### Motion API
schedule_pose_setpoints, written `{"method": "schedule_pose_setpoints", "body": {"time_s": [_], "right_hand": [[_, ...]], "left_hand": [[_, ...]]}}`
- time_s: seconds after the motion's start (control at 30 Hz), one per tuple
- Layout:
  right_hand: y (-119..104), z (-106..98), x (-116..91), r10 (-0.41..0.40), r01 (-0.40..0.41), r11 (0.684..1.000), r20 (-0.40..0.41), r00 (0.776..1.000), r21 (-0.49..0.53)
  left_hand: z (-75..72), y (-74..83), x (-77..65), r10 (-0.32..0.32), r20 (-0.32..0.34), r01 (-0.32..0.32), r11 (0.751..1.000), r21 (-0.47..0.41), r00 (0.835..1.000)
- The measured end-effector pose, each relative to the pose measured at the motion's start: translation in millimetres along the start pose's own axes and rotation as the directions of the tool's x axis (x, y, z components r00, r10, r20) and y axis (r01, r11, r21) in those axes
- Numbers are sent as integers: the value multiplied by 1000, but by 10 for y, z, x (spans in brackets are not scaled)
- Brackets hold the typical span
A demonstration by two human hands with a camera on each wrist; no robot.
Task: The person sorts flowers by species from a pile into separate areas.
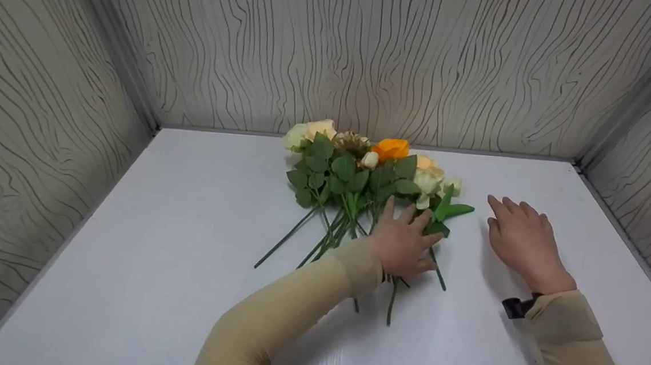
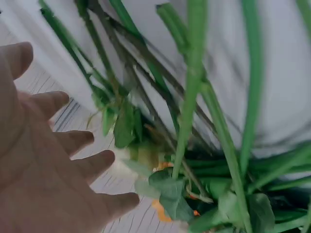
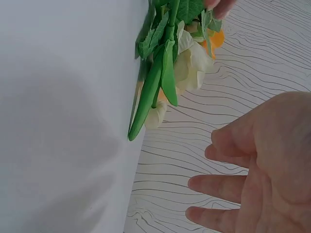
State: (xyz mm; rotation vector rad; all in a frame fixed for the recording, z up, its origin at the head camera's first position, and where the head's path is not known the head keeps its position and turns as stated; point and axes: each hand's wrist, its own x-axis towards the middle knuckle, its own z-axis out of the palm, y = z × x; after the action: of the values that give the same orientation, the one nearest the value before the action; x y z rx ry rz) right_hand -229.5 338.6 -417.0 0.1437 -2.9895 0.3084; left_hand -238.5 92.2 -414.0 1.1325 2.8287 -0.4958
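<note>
Can see on the white desk (image 1: 174, 212), toward its far edge, a loose bunch of flowers (image 1: 358, 180), with heads (image 1: 392, 149) toward the back wall (image 1: 334, 57) and green stems (image 1: 284, 239) toward the near side. Among the heads, can find on the left a cream flower (image 1: 322, 129) beside a pale greenish flower (image 1: 295, 137), then a brownish flower (image 1: 351, 142), a small whitish bud (image 1: 369, 160) and a bright orange flower (image 1: 392, 149). Farther right, can notice a peach flower (image 1: 427, 164), a white flower (image 1: 427, 181) and, more outside, a bright green pointed leaf (image 1: 460, 211). Below the heads, can see also many darker leaves (image 1: 342, 166).

Over the right part of the stems, can see the left grip (image 1: 404, 239), with the fingers (image 1: 389, 210) spread wide and its back turned up. Cannot tell surely about touching the stems or only hovering above. In the left wrist view, can see the same spread fingers beside the stems and leaves.

To the right of the bunch, near to it but apart, can see the right grip (image 1: 522, 239) above the desk, with the fingers extended and, in the right wrist view, a little apart from one another. On both arms, can see beige sleeves (image 1: 276, 311), and at the right wrist a black band (image 1: 517, 308).
</note>
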Motion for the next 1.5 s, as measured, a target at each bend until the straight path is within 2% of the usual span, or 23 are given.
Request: {"method": "schedule_pose_setpoints", "body": {"time_s": [0.1,0.23,0.3,0.4,0.5,0.67,0.9,1.23,1.37,1.5], "right_hand": [[-51,18,37,-12,12,1000,8,1000,3],[-98,40,87,-31,31,999,32,999,9],[-112,51,99,-41,40,999,42,998,15],[-121,66,105,-51,50,998,57,997,26],[-110,71,115,-57,55,998,65,996,32],[-78,72,127,-60,58,998,72,996,30],[-3,73,71,-66,64,998,72,995,27],[107,63,33,-71,71,997,93,993,7],[143,67,1,-68,69,998,97,993,-7],[158,81,-22,-69,70,997,102,992,-12]], "left_hand": [[88,20,157,-16,27,14,998,56,1000],[210,-69,314,-82,34,79,993,86,996],[262,-141,343,-124,45,121,990,74,991],[332,-260,311,-175,68,174,985,19,982],[370,-387,202,-197,82,202,978,-57,977],[421,-662,-24,-198,86,210,962,-174,976],[650,-1086,-428,-184,82,200,939,-281,979],[884,-1601,-900,-224,114,250,905,-345,968],[976,-1789,-1031,-224,110,249,898,-362,968],[1058,-1956,-1123,-247,117,273,886,-374,962]]}}
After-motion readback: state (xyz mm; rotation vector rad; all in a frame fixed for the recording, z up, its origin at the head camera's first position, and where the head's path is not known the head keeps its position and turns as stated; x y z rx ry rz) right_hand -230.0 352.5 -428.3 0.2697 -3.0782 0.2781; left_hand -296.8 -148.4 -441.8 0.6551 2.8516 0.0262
